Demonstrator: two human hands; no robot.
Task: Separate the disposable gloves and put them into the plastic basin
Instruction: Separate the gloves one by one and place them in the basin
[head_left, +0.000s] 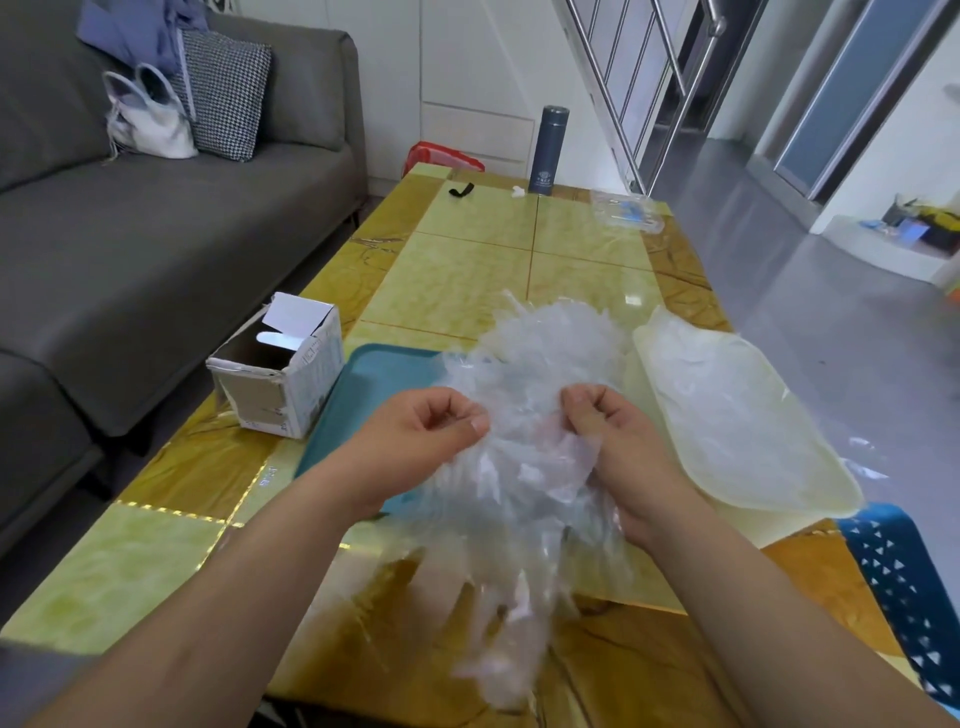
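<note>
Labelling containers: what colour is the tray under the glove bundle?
Teal. The tray shows best in the head view, partly covered by the clear gloves.

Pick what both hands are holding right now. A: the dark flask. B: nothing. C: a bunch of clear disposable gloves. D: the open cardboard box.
C: the left hand and the right hand both pinch the bunch of clear disposable gloves above the table, while the cardboard box and flask stand untouched.
</note>
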